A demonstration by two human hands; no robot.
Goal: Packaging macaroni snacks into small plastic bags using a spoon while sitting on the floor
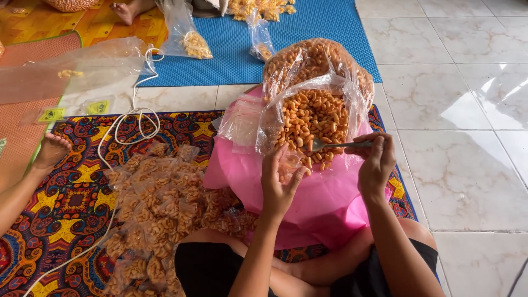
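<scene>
Right hand (375, 162) grips spoon (336, 145) at snack bag (316, 93); left hand (278, 184) pinches small clear bag (287, 163) beside it.

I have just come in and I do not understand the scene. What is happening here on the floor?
A person sits on a patterned mat. The right hand holds a spoon at the mouth of a big clear bag of orange snacks, which rests on a pink sheet. The left hand holds a small clear bag open just under the spoon. A pile of filled small packets lies to the left.
</scene>
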